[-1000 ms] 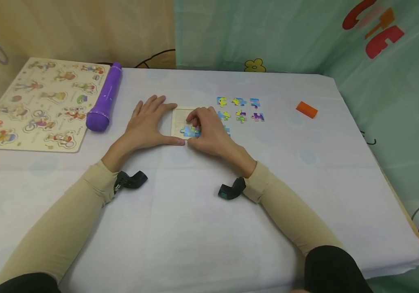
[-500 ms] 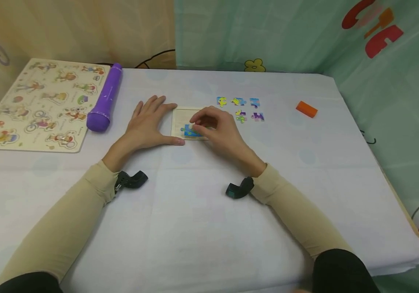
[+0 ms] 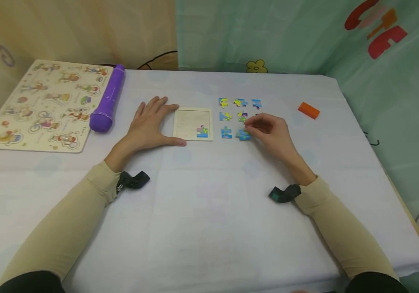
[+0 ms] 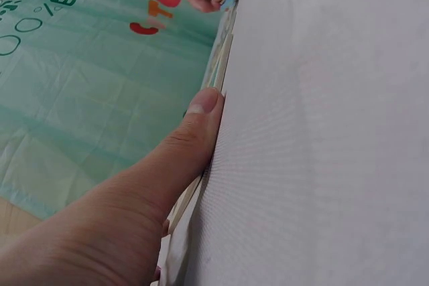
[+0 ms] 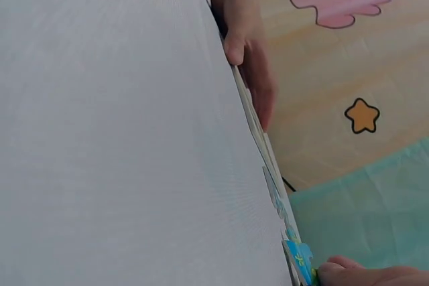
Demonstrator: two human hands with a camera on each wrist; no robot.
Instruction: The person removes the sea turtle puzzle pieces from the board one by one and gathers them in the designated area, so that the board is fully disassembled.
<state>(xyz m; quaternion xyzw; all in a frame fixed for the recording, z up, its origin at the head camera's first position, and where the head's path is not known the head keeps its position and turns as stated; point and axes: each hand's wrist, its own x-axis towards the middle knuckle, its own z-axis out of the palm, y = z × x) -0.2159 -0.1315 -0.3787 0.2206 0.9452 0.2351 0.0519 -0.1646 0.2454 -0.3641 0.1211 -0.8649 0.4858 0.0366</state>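
Note:
My left hand (image 3: 151, 126) lies spread on the table, with thumb and index finger straight at the left corners of a small wooden puzzle tray (image 3: 187, 122). In the left wrist view its thumb (image 4: 194, 122) rests along the tray's edge. One jigsaw piece (image 3: 202, 132) sits in the tray's lower right corner. To the right, my right hand (image 3: 273, 132) pinches a blue jigsaw piece (image 3: 243, 135) between fingertips and thumb. That piece looks tilted in the right wrist view. Other pieces, such as a blue one (image 3: 226, 132), lie in rows; the hand partly hides one.
A large wooden picture board (image 3: 48, 106) lies at the left, with a purple microphone-shaped object (image 3: 108, 99) on its right edge. An orange block (image 3: 308, 110) sits toward the back right. Printed curtains (image 3: 268, 36) hang behind the white-covered table (image 3: 202, 211).
My right hand has moved right, away from the tray, carrying the blue jigsaw piece from inside it to the loose rows. My left hand stays in place.

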